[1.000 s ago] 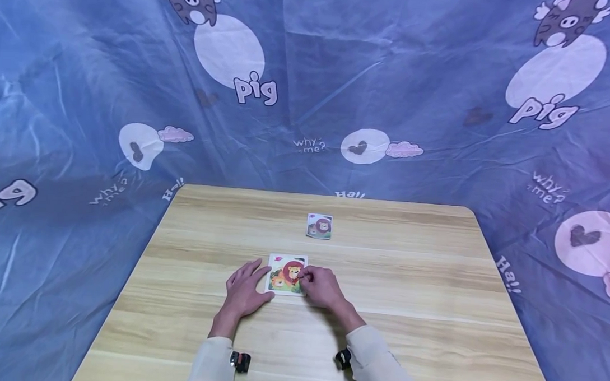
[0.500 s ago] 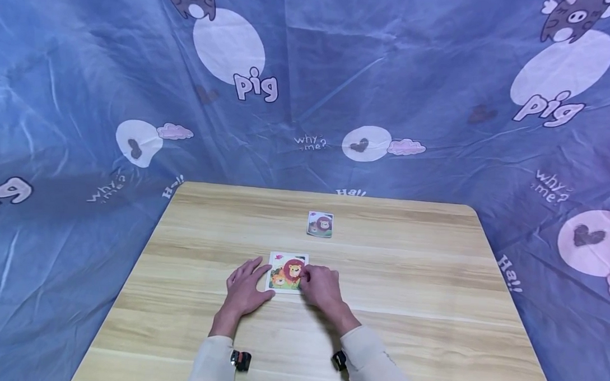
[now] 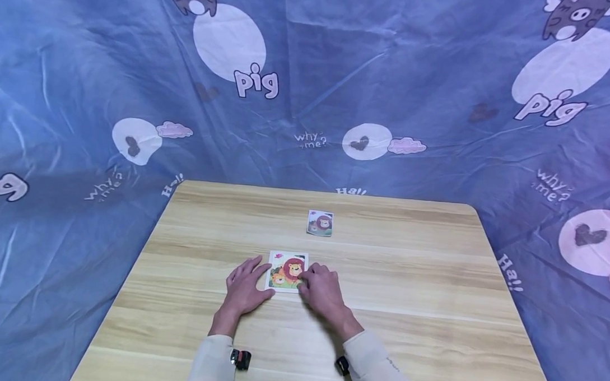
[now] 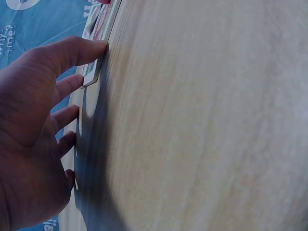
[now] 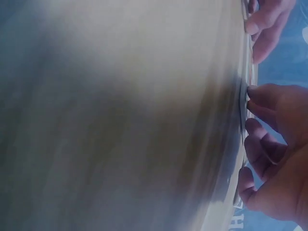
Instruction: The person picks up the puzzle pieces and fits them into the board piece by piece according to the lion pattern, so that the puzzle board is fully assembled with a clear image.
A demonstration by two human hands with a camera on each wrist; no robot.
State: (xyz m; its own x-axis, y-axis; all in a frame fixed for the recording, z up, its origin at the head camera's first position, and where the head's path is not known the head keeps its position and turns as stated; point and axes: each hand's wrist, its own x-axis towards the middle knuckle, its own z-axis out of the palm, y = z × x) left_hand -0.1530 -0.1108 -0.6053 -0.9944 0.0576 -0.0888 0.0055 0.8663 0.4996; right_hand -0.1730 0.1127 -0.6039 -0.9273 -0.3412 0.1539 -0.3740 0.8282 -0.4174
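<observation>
A small square jigsaw puzzle [image 3: 282, 268] with a white border lies flat on the table, its picture showing a lion and a smaller animal. At its lower left corner my left hand [image 3: 245, 289] rests spread, thumb on the bottom edge and index finger along the left side. The left wrist view shows the thumb touching the board's corner [image 4: 91, 79]. My right hand [image 3: 324, 292] touches the puzzle's right side with thumb and index fingertips, slightly apart. In the right wrist view its other fingers [image 5: 257, 154] are bent; no separate piece is visible between the fingertips.
Behind the puzzle, a picture card [image 3: 320, 223] with the same lion lies on the wooden table [image 3: 408, 261]. Blue printed cloth [image 3: 329, 62] hangs around the table's back and sides. Each wrist wears a dark strapped device.
My right fingertips, earlier bunched together on the puzzle's right part, have spread a little at its edge. The left hand stays put. The head view has tilted slightly downward.
</observation>
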